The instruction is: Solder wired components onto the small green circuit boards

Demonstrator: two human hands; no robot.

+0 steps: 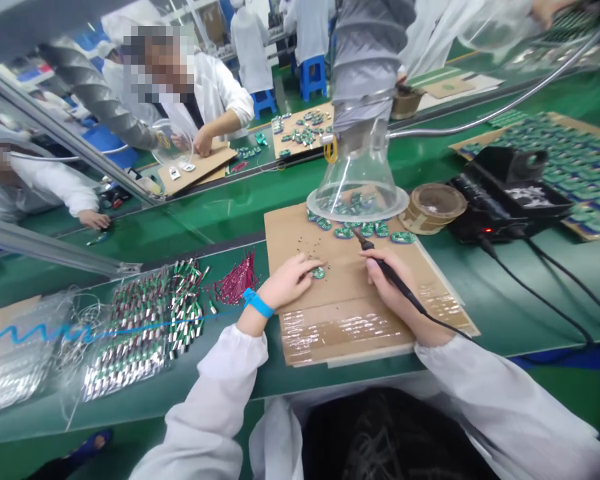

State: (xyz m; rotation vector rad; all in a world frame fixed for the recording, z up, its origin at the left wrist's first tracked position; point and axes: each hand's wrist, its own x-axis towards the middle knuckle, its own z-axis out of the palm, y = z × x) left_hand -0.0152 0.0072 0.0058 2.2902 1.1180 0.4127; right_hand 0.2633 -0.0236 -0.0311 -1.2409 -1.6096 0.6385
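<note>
My left hand (290, 281) rests on a brown cardboard work mat (340, 267), its fingertips holding a small round green circuit board (319, 273). A blue band (258, 303) circles that wrist. My right hand (391, 287) grips a black soldering iron (393, 272) like a pen, with its tip pointing up and left, a little apart from the held board. Several similar green boards (344, 233) lie at the mat's far edge, partly under a clear plastic fume hood (359, 175). Tiny dark specks are scattered on the mat.
A round tip-cleaning holder (433, 208) and a black soldering station (505, 193) stand to the right, beyond them a large tray of boards (570, 173). Left lie bundled wired components (145, 327) and red wires (240, 280). Co-workers sit across the green bench (480, 293).
</note>
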